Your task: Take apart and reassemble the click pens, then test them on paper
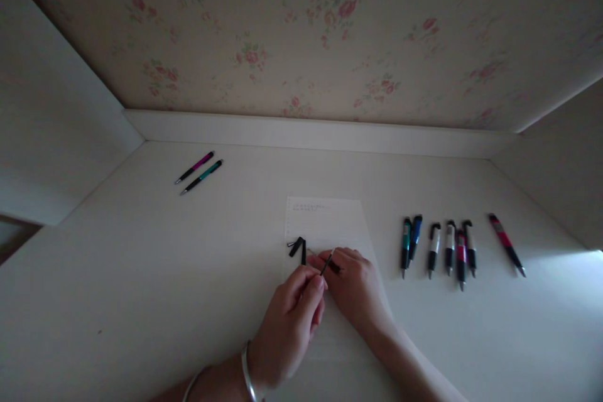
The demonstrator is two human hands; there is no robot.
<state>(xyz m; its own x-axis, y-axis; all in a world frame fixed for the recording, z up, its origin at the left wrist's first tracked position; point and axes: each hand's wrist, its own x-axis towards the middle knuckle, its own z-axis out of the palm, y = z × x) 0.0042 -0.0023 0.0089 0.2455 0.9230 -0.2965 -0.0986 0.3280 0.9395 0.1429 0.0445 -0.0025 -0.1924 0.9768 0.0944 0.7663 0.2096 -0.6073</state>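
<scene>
My left hand is closed in a pinch on a thin dark pen refill with a pale upper end, tilted up to the right. Close beside it, my right hand has its fingers curled over the paper, around a small dark piece that I cannot make out, mostly hidden by the fingers. Just beyond my left hand lie black pen parts, one with a metal tip. Under both hands is a lined sheet of paper with faint writing along its top.
On the right of the white desk lie several pens in a loose row, with a red and black pen farther out. A purple pen and a teal pen rest at the back left. Flowered wallpaper rises behind.
</scene>
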